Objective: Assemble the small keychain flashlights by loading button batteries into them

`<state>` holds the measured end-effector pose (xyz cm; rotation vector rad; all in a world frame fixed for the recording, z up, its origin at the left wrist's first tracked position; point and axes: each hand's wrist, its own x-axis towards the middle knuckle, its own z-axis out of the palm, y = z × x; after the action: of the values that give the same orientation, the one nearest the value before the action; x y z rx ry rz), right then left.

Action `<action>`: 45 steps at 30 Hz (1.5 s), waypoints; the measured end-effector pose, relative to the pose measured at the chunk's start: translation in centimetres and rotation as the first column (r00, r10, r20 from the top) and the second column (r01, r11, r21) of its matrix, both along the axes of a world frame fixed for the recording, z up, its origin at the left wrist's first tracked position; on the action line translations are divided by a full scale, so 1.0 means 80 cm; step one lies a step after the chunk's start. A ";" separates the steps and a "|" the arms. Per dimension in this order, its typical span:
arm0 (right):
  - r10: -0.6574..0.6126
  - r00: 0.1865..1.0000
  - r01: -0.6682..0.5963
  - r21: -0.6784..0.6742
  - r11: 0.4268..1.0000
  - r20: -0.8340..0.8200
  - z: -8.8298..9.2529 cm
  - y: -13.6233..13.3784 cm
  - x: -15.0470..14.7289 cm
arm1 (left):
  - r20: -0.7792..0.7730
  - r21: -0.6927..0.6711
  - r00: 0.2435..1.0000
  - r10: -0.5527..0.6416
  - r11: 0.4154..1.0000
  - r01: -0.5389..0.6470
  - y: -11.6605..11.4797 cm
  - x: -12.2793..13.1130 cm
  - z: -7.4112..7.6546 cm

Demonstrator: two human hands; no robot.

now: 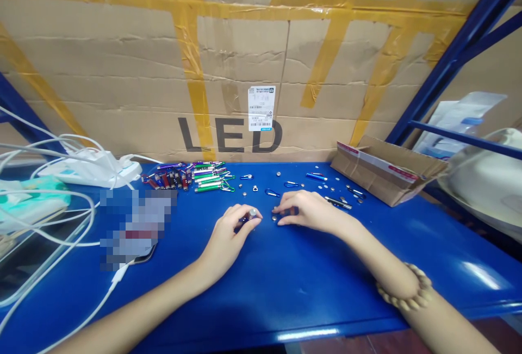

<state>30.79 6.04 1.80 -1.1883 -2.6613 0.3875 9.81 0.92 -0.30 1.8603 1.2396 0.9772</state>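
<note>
Left hand pinched on small torch, mid-surface. Right hand fingertips down among button cells, grip unclear. Bare blue toward near edge. Torch pile and cardboard box crowd the back.

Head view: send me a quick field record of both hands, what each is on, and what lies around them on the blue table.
left hand: grips a small flashlight, silver tip showing
right hand: fingertips down on the table by loose button cells; grip unclear
right wrist: bead bracelet
behind hands: pile of mini flashlights, carabiner clips
right side: open cardboard box
left side: power strip
back: carton marked LED
</note>
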 end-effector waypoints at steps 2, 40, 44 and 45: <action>-0.002 1.000 0.001 0.038 0.999 0.022 -0.006 0.000 -0.004 | 0.042 -0.002 0.999 -0.009 1.000 0.009 -0.001 0.000 0.000; 0.233 0.901 -0.198 0.131 0.971 -0.366 -0.006 -0.033 -0.034 | -0.200 0.155 0.980 0.024 0.988 0.007 0.000 -0.003 -0.015; 0.199 0.872 -0.237 -0.031 0.971 -0.447 -0.004 -0.031 -0.038 | -0.190 0.154 0.982 -0.004 0.988 0.034 -0.001 -0.002 -0.015; 0.181 0.874 -0.232 -0.061 0.971 -0.451 -0.001 -0.029 -0.036 | -0.178 0.155 0.984 -0.006 0.987 0.034 -0.001 -0.002 -0.013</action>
<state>27.92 3.70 1.73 -0.7250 -2.3856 0.7556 9.66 0.82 -1.38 2.1171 1.2753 0.9389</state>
